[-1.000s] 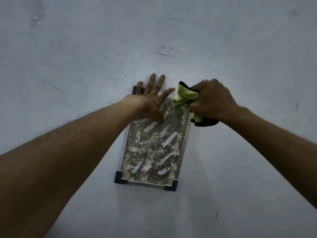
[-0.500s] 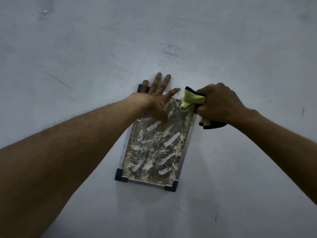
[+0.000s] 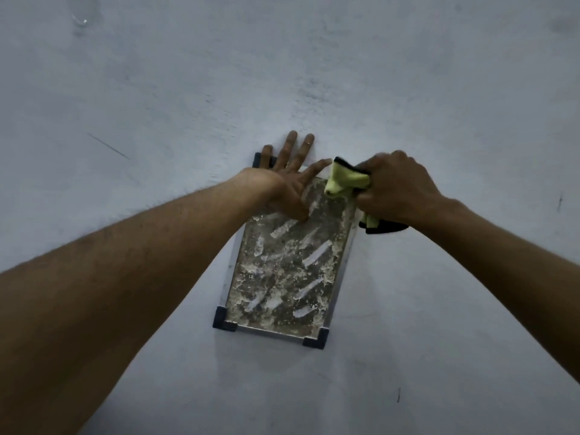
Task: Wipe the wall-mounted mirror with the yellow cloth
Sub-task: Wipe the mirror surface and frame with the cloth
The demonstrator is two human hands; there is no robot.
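Observation:
A small rectangular mirror (image 3: pixel 282 271) hangs on the wall, with a thin metal frame and dark corner caps. Its glass is covered in white dusty residue with a few clean streaks. My left hand (image 3: pixel 287 180) lies flat with fingers spread over the mirror's top left corner, pressing on it and the wall above. My right hand (image 3: pixel 397 186) is closed around a bunched yellow cloth with black trim (image 3: pixel 345 180), held at the mirror's top right corner. The cloth's yellow end touches the glass there.
A pale grey painted wall (image 3: pixel 439 309) fills the whole view, with small scratches and dark marks. A scuffed patch lies above the mirror.
Both hands hold their places on the mirror. The view has shifted slightly, and the cloth hand has edged a little inward along the top right corner.

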